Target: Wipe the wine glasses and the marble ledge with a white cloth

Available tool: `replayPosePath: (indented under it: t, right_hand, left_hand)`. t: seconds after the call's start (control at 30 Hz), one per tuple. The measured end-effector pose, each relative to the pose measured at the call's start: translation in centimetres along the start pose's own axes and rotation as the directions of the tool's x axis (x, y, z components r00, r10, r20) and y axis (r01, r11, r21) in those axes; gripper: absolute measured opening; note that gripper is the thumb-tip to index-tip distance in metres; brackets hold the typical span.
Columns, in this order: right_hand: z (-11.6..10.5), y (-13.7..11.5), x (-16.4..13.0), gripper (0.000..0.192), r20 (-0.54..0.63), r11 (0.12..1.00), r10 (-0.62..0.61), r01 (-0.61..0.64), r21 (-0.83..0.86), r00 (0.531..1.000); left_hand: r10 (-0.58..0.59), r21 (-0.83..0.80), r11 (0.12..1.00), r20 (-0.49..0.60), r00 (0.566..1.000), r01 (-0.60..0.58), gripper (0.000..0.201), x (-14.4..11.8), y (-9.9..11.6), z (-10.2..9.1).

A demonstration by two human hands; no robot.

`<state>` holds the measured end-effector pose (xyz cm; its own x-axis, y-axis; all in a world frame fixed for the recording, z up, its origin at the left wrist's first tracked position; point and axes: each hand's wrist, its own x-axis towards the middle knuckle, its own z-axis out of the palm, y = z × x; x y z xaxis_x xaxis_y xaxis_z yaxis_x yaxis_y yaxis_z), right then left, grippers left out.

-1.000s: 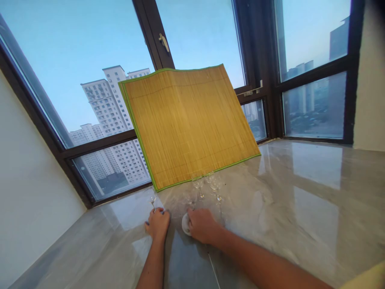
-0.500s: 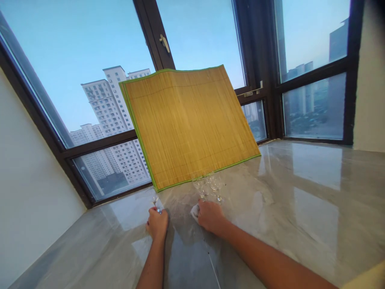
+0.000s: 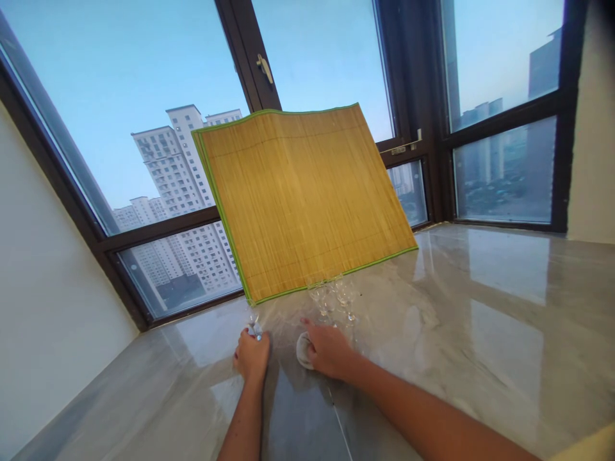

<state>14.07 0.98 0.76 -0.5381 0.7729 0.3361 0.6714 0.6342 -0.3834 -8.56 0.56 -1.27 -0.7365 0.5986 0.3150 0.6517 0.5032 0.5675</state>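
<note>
My left hand (image 3: 252,356) is closed around a small clear stemmed glass (image 3: 254,319). Its bowl shows just above my fingers, and the stem is mostly hidden by them. To the right, my right hand (image 3: 332,352) grips a bunched white cloth (image 3: 303,351) between thumb and fingers, with the index finger pointing forward. Beyond that hand a cluster of small clear stemmed glasses (image 3: 323,308) stands on the marble surface (image 3: 432,365). Their outlines are faint, so I cannot tell how many there are. The right hand is close to their near side.
A yellow bamboo mat (image 3: 307,205) with green edging leans upright against the window frame (image 3: 262,96), right behind the glasses. White walls (image 3: 52,275) bound the marble ledge on both sides. A thin seam (image 3: 340,419) runs between my forearms.
My right hand and the cloth have shifted slightly left and nearer to me, away from the clustered glasses. My left hand stays almost in place with its glass.
</note>
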Motion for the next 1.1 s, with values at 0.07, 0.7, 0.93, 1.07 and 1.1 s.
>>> replayPosePath:
  t: [0.07,0.7,0.93,1.07,1.1]
  right_hand:
    - [0.1,0.0,0.0,0.070,0.007,1.000,0.009,-0.009,-0.009,1.000]
    - [-0.1,-0.7,-0.1,0.084,-0.206,0.941,-0.189,0.237,0.241,0.960]
    - [-0.5,-0.8,0.0,0.072,-0.334,0.925,-0.220,0.305,0.227,0.916]
    - [-1.0,-0.1,0.3,0.067,-0.396,0.964,-0.141,0.217,0.155,0.907]
    - [-1.2,0.1,0.4,0.066,-0.408,0.970,-0.124,0.197,0.141,0.904]
  left_hand:
    - [0.030,0.017,0.999,0.012,0.999,-0.030,0.044,0.1,-0.1,0.1]
    - [0.477,0.018,0.878,0.011,0.879,-0.477,0.031,-2.3,2.1,0.4]
    - [0.751,-0.011,0.660,0.024,0.659,-0.751,0.025,-3.9,3.7,1.0]
    - [0.760,-0.054,0.646,-0.048,0.649,-0.761,0.030,-4.3,4.1,0.5]
    - [0.742,-0.066,0.663,-0.074,0.666,-0.746,0.029,-4.2,4.0,0.4]
